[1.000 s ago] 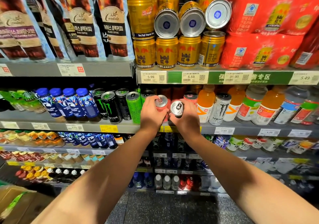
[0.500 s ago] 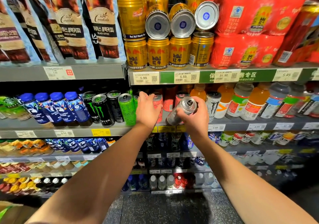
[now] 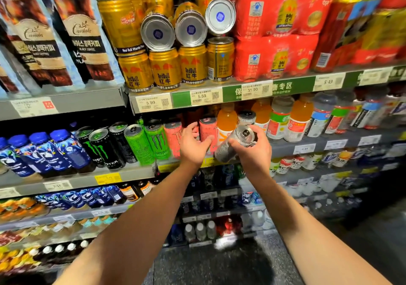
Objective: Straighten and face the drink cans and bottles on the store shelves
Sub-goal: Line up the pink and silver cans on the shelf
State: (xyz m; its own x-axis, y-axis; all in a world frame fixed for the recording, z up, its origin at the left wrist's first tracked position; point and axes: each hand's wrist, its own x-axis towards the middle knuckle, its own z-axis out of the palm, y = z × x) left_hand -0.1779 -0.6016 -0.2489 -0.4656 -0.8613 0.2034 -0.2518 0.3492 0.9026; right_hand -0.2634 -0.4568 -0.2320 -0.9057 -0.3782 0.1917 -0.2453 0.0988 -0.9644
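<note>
Right hand point(image 3: 252, 155) gripped the silver can point(image 3: 235, 145), tipped w/ top toward camera; left hand point(image 3: 193, 146), fingers apart, sat just beside it.

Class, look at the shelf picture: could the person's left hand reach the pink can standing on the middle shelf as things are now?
Probably yes. The left hand is open and holds nothing, just in front of the pink can, with nothing between them. The right hand holds the silver can off to the side, clear of that path.
</note>
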